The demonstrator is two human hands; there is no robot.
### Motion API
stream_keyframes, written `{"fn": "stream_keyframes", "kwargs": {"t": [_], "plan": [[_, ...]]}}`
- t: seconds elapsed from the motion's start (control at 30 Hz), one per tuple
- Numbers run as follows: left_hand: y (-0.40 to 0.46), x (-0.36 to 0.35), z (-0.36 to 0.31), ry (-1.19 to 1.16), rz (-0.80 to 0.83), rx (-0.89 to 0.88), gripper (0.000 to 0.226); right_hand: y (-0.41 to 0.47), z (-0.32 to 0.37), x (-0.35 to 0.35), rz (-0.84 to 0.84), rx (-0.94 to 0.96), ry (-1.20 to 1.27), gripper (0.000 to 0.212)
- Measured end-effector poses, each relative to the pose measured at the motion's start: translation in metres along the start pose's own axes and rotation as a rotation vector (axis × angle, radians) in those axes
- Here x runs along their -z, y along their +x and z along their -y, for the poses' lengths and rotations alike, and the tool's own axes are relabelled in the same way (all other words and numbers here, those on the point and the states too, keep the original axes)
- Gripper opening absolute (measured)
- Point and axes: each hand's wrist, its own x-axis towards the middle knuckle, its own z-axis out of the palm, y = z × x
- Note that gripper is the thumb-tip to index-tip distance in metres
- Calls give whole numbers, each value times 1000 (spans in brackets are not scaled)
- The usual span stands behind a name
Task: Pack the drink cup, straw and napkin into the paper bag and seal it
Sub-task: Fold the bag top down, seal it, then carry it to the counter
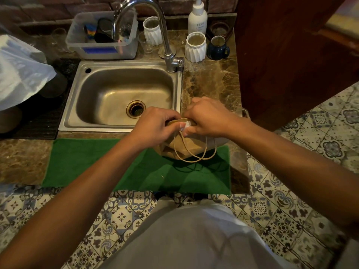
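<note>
A brown paper bag (191,147) stands on the right end of a green mat (108,162), its top folded over and its twine handles hanging down the near side. My left hand (155,126) pinches the folded top from the left. My right hand (208,118) grips the same fold from the right, and a small white piece (186,125), a sticker or tape, shows between the thumbs. The cup, straw and napkin are out of sight.
A steel sink (120,96) with a tall tap (165,35) lies just behind the mat. A clear plastic tub (103,35), white ribbed cups (195,47), a dark blue mug (217,48) and a pump bottle (197,18) line the back. A wooden panel (291,55) stands to the right.
</note>
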Motion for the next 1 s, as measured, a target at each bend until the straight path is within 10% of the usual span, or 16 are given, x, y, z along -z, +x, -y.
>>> {"fn": "stream_keyframes", "kwargs": {"t": [1.0], "plan": [[-2,2,9,20,-8,0,22,-1,-11,5,30,57,206,26]]}}
